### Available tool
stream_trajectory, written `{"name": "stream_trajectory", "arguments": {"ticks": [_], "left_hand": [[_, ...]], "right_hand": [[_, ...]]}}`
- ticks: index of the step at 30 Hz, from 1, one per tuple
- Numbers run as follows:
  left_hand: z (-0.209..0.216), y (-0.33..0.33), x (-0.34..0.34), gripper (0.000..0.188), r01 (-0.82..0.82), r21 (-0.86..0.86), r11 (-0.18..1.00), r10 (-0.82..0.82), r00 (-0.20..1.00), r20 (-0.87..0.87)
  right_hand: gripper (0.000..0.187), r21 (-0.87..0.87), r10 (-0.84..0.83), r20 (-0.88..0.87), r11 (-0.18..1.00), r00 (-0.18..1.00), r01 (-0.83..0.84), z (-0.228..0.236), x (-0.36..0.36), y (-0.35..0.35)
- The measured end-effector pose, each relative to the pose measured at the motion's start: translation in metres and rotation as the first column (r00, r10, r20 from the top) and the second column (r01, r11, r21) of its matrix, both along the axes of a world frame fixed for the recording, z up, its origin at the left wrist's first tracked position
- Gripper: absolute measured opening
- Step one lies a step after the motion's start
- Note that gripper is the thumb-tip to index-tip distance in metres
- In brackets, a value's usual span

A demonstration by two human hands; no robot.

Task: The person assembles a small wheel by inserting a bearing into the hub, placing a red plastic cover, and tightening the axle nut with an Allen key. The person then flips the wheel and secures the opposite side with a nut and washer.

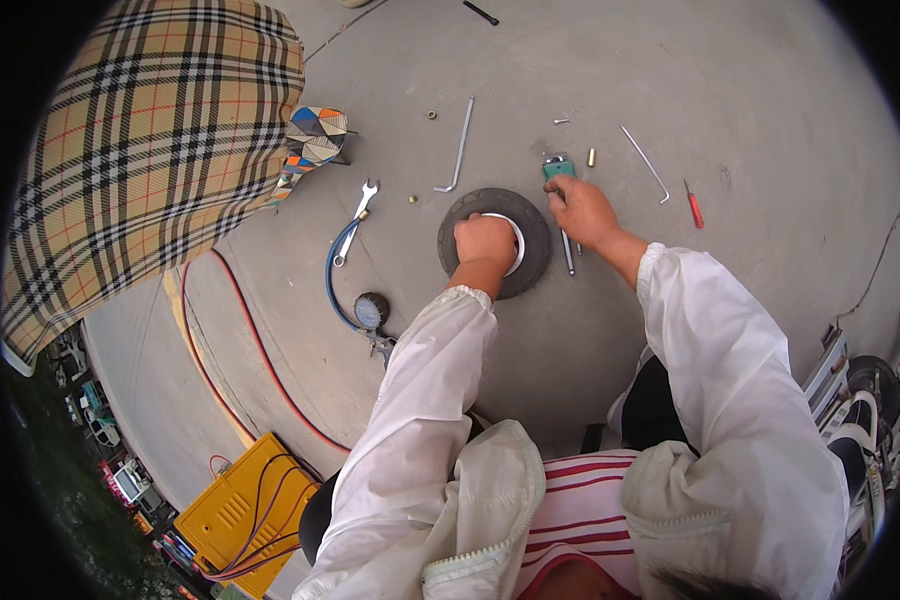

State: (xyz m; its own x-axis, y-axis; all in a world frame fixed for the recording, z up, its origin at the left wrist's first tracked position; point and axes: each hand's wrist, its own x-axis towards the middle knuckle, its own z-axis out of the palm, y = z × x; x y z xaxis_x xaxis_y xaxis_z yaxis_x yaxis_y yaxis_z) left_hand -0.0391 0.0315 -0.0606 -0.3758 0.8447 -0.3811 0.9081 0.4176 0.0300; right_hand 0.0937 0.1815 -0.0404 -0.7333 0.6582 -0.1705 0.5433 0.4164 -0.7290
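A small wheel (540, 230) with a black tyre and a white rim lies flat on the ground in front of me. My left hand (484, 243) is closed over its middle, fingers curled in at the rim and mostly hidden. Right of the tyre, my right hand (583, 212) has its fingers bent together at the lower edge of a green tool holder (559, 168); what they pinch, if anything, is hidden. Below that hand, metal rods (568, 254) stick out beside the tyre. A brass cylinder (591, 157) stands close to the holder.
L-shaped hex keys (464, 145) (646, 165) and a red-handled screwdriver (695, 208) lie around. Leftward are a combination spanner (353, 228), a pressure gauge (372, 310) with a blue hose, a red hose (270, 362), a yellow box (247, 510) and a checked cloth (160, 140).
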Motion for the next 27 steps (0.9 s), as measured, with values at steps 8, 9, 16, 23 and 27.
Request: {"name": "stream_trajectory", "arguments": {"ticks": [8, 9, 16, 23, 27], "left_hand": [[0.046, -0.012, -0.008, 0.042, -0.869, -0.260, 0.421, 0.906, 0.416, 0.077], [0.037, -0.015, -0.008, 0.043, -0.881, -0.229, 0.414, 0.910, 0.403, 0.093], [-0.048, -0.048, -0.034, 0.051, -0.721, -0.286, 0.631, 0.769, 0.533, 0.353], [-0.026, -0.060, -0.012, 0.041, -0.604, -0.129, 0.787, 0.601, 0.701, 0.383], [0.022, -0.039, 0.000, 0.055, -0.700, -0.203, 0.685, 0.711, 0.582, 0.394]], "right_hand": [[0.026, -0.216, 0.188, 0.130, 0.964, 0.974, -0.157, -0.001, 0.002, -0.029], [0.035, -0.191, 0.216, 0.143, 0.964, 0.966, -0.187, -0.013, 0.006, -0.037], [0.059, -0.353, 0.103, 0.129, 0.934, 0.986, -0.051, -0.029, 0.016, -0.077], [0.068, -0.406, 0.014, 0.029, 0.914, 0.999, -0.002, -0.032, 0.024, -0.078], [0.071, -0.404, 0.089, 0.040, 0.913, 0.995, -0.065, -0.015, 0.016, -0.061]]}}
